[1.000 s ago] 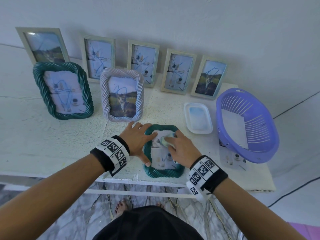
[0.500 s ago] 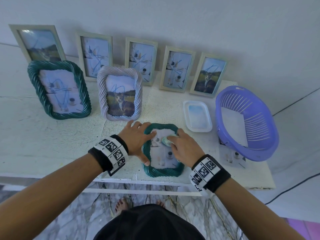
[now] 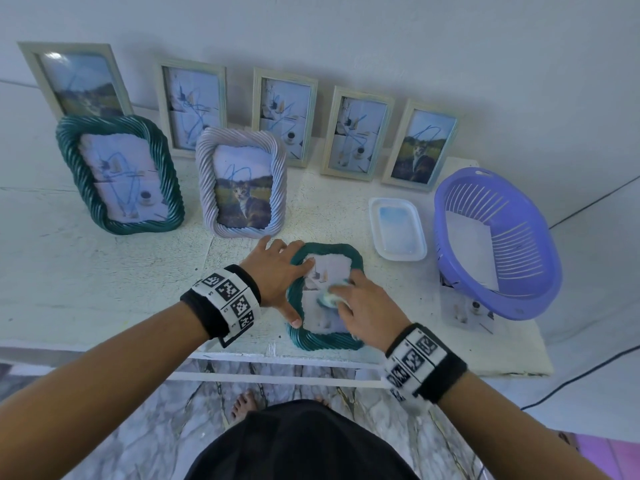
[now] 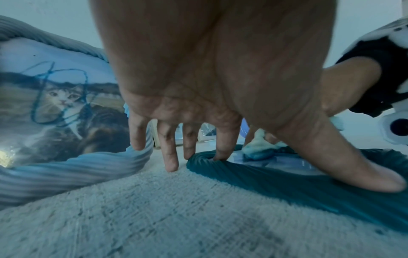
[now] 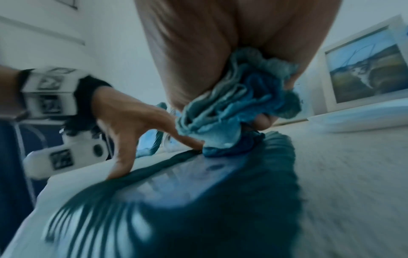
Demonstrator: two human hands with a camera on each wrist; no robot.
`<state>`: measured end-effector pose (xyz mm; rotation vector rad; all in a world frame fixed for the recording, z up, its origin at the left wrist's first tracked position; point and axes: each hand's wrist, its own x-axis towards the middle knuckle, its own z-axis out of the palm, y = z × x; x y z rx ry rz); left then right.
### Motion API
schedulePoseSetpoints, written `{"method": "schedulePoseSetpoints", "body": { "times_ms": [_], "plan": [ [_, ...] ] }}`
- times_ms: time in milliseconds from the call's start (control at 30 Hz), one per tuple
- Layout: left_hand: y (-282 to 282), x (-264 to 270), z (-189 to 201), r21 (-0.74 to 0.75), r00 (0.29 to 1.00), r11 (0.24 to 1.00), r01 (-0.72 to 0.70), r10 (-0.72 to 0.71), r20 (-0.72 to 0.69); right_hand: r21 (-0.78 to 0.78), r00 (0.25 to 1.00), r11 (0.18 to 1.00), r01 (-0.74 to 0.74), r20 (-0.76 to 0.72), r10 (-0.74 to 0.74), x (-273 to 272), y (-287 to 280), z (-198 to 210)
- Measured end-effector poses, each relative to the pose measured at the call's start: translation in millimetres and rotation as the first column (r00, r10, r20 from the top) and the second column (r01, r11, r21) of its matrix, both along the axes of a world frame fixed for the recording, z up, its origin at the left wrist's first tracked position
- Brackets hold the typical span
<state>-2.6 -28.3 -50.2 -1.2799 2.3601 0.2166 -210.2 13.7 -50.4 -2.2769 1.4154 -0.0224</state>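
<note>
Since a second ago the right hand (image 3: 367, 311) is sliding its blue-and-white cloth (image 3: 330, 296) from the upper part of the glass down toward the middle of the small teal picture frame (image 3: 323, 344), which is lying face up on the tabletop (image 3: 104, 292) near its front edge. That hand's fingers are curling round the bunched cloth and pressing it onto the glass. The left hand (image 3: 277, 271) is lying spread with straight fingers, gripping nothing: its thumb is pressing on the frame's left border, its index fingertip is touching the top left corner, and its middle finger is touching the tabletop just beside it. Just behind the left hand a lilac twisted frame (image 3: 241, 183) with a cat photo is standing upright, with a larger teal frame (image 3: 119, 174) to its left. A white tray (image 3: 398, 230) and a purple basket (image 3: 519, 216) are sitting to the right, and five pale frames (image 3: 285, 116) are leaning against the wall (image 3: 415, 46).
</note>
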Motion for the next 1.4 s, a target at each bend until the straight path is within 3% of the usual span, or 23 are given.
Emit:
{"method": "schedulePoseSetpoints", "body": {
  "times_ms": [167,367,500,767,1000,1133,1400],
  "plan": [
    [1,0,3,-0.005,1.000,1.000,0.000,0.000,0.000,-0.013,0.994,0.994,0.108,-0.013,-0.108,8,-27,-1],
    [0,0,1,-0.008,1.000,1.000,-0.008,0.008,-0.005,0.095,0.986,0.982,-0.162,0.052,0.158,-11,27,-1],
    [0,0,-1,-0.003,1.000,1.000,-0.017,0.017,-0.016,0.035,0.969,0.968,-0.249,0.003,0.249,-17,11,1],
    [0,2,-3,0.000,0.999,1.000,-0.022,0.022,-0.028,-0.083,0.991,0.993,0.086,-0.092,-0.094,17,-49,-2],
    [-1,2,-5,0.001,0.999,1.000,-0.024,0.024,-0.033,0.083,0.994,0.991,-0.107,0.029,0.105,-4,3,1],
    [-2,4,-7,0.001,0.999,1.000,-0.022,0.022,-0.048,0.093,0.986,0.982,-0.163,-0.028,0.166,-21,16,-1],
    [-2,6,-8,0.014,0.997,1.000,-0.023,0.024,-0.076,-0.074,0.992,0.997,0.007,-0.128,-0.017,-4,-45,1]
  ]
}}
